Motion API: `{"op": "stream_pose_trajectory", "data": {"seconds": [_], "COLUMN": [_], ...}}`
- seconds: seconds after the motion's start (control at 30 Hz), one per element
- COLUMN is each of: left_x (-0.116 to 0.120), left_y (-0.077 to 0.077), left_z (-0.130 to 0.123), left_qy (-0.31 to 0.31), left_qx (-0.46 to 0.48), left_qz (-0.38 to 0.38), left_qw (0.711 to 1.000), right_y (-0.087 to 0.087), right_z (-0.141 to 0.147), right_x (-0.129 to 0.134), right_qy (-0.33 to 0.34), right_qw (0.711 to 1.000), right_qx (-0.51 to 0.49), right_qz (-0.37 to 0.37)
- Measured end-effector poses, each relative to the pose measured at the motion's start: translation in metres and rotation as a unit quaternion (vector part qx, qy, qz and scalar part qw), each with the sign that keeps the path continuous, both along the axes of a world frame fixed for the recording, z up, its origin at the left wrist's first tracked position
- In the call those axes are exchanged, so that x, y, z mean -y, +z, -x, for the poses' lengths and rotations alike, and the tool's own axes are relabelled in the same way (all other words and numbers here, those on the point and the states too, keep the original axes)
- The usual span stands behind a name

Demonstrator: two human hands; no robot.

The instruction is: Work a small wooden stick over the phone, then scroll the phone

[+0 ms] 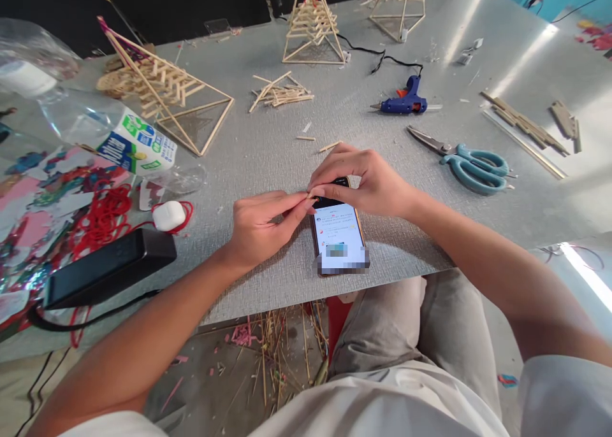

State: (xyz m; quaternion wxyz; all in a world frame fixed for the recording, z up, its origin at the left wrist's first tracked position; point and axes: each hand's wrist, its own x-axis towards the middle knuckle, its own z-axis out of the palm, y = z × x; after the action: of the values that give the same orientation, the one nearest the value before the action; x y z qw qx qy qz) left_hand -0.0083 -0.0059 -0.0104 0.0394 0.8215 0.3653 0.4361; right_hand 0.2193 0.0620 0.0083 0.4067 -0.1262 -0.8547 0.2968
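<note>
My left hand point(265, 225) and my right hand point(366, 177) meet above a phone point(337, 223) with a lit screen. Both are closed in a pinch, fingertips touching. Whatever they pinch is too small and covered to make out. Just beyond my right hand lie two short wooden stick pieces point(306, 138). Farther back is a small pile of cut sticks point(282, 94). A blue glue gun point(404, 99) and blue-handled scissors point(473, 163) lie to the right.
Stick-built pyramid frames point(201, 150) stand at the back and left. A plastic bottle point(102, 128) lies on the left, near red cord point(108, 217), a white earbud case point(168, 216) and a black device point(112, 268). Flat wooden strips point(523, 123) lie at right. Scraps litter the floor.
</note>
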Motion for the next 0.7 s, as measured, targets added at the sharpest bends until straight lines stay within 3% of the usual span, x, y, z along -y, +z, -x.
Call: {"op": "stream_pose_trajectory", "data": {"seconds": [0.4,0.57,0.7], "left_x": [0.003,0.005,0.005], "left_y": [0.000,-0.001,-0.002], "left_z": [-0.002,-0.003,-0.004], "left_qy": [0.024,0.039,0.070], "left_qx": [0.024,0.044,0.076], "left_qz": [0.033,0.039,0.050], "left_qw": [0.999,0.998,0.993], "right_y": [-0.003,-0.002,-0.007], "right_z": [0.004,-0.001,-0.012], "right_x": [0.004,0.002,-0.004], "right_qy": [-0.024,-0.070,-0.081], "right_qw": [0.998,0.998,0.991], "right_qx": [0.000,0.007,0.105], "right_qz": [-0.060,0.008,0.030]}}
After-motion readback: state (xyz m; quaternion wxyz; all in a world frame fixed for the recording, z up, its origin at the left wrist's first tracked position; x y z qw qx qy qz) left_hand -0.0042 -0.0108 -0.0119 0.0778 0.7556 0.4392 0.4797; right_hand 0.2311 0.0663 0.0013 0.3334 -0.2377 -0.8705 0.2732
